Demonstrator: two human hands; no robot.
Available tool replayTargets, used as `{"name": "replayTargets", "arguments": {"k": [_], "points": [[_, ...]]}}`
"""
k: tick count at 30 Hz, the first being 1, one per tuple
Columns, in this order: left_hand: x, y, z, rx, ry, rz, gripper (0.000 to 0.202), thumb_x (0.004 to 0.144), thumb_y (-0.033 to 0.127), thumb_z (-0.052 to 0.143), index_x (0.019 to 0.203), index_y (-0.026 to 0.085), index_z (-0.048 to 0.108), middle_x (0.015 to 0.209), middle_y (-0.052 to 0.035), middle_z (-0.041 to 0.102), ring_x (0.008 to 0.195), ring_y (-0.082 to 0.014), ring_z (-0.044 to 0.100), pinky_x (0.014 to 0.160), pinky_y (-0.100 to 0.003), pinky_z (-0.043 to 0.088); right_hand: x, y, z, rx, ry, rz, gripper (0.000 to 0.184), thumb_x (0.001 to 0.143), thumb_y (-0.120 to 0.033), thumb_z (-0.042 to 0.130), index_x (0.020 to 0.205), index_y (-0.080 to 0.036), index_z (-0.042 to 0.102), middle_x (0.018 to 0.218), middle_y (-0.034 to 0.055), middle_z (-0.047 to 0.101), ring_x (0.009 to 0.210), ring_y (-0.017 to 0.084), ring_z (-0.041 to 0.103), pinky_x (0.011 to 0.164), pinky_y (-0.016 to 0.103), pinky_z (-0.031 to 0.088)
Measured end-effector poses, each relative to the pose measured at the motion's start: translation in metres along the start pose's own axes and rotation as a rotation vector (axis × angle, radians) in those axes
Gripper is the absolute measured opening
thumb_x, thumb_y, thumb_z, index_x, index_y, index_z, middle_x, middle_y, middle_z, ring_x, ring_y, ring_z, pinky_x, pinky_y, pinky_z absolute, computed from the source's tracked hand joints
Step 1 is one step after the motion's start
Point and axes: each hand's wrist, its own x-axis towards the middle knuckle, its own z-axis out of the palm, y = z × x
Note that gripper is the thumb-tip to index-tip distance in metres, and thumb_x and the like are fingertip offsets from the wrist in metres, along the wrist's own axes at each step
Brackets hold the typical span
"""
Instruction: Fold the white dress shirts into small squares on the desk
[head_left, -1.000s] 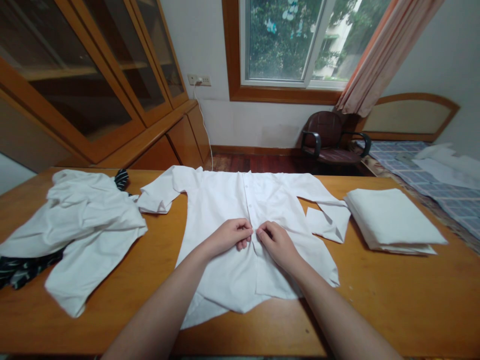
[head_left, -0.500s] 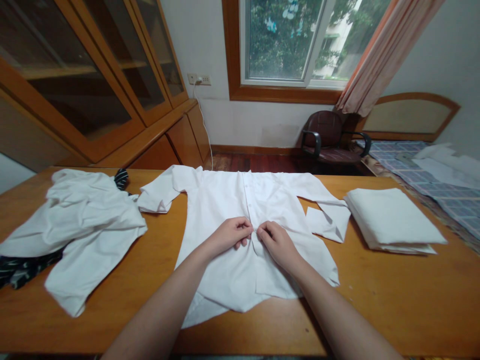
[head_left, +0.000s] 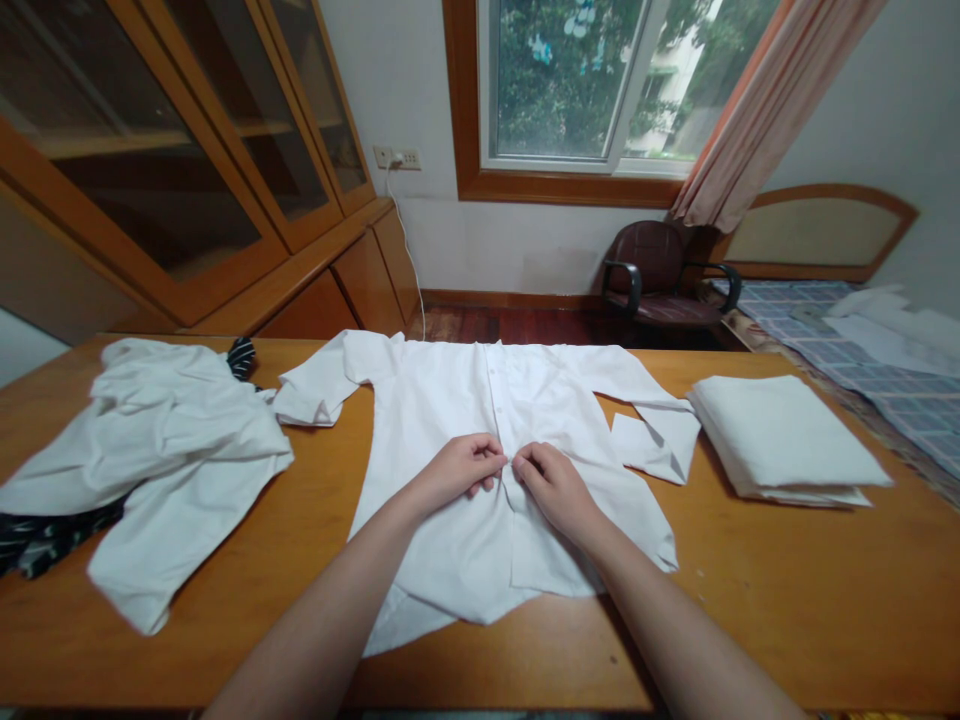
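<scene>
A white button-up shirt (head_left: 442,400) lies spread on the wooden table (head_left: 787,600), its collar end at the far edge and its sleeves out to both sides. My left hand (head_left: 466,465) pinches the front placket about midway down. Close beside it, my right hand (head_left: 551,483) pinches the other side of the same placket. The fingertips of both hands nearly meet there, and the small spot between them is too hidden to make out. Above my hands, several small buttons run up the placket toward the collar.
On the left lies a crumpled white garment (head_left: 187,420) over a black striped cloth (head_left: 67,535). A folded white cloth stack (head_left: 787,435) sits to the right. Beyond the table are a cabinet (head_left: 300,240), an armchair (head_left: 656,270) and a bed (head_left: 862,330).
</scene>
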Motion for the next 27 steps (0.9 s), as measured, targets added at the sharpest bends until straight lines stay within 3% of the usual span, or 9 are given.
{"name": "replayTargets", "arguments": {"k": [9, 15, 21, 27], "points": [[-0.0041, 0.0077, 0.0007, -0.052, -0.038, -0.011, 0.019, 0.080, 0.034, 0.066, 0.086, 0.017, 0.059, 0.066, 0.0023, 0.061, 0.047, -0.0063, 0.048, 0.041, -0.016, 0.031, -0.0003, -0.0026, -0.0002, -0.060, -0.015, -0.015, 0.024, 0.097, -0.023, 0.045, 0.076, -0.021, 0.058, 0.076, 0.0021, 0.063, 0.077, 0.018, 0.056, 0.075, 0.031, 0.041], [-0.0046, 0.0088, -0.0003, -0.027, -0.032, -0.030, 0.026, 0.081, 0.041, 0.066, 0.087, 0.016, 0.061, 0.061, 0.0028, 0.060, 0.044, -0.0057, 0.043, 0.042, -0.017, 0.029, -0.0002, -0.0040, -0.0015, -0.079, -0.029, -0.032, 0.019, 0.095, -0.023, 0.051, 0.080, -0.020, 0.062, 0.078, 0.0027, 0.066, 0.078, 0.019, 0.058, 0.075, 0.031, 0.041], [-0.0046, 0.0094, -0.0007, -0.027, -0.032, -0.037, 0.023, 0.082, 0.039, 0.064, 0.085, 0.017, 0.060, 0.062, 0.0027, 0.060, 0.045, -0.0057, 0.044, 0.043, -0.017, 0.031, -0.0008, -0.0027, -0.0009, -0.071, -0.031, -0.034, 0.015, 0.093, -0.023, 0.053, 0.083, -0.020, 0.064, 0.080, 0.0031, 0.066, 0.079, 0.020, 0.058, 0.075, 0.032, 0.042], [-0.0045, 0.0092, -0.0016, -0.032, -0.037, -0.031, 0.022, 0.081, 0.038, 0.065, 0.081, 0.017, 0.058, 0.062, 0.0031, 0.059, 0.047, -0.0067, 0.047, 0.042, -0.017, 0.032, -0.0005, -0.0046, -0.0048, -0.040, 0.107, -0.074, 0.014, 0.094, -0.023, 0.051, 0.087, -0.021, 0.062, 0.085, 0.0045, 0.063, 0.085, 0.021, 0.059, 0.080, 0.034, 0.045]]}}
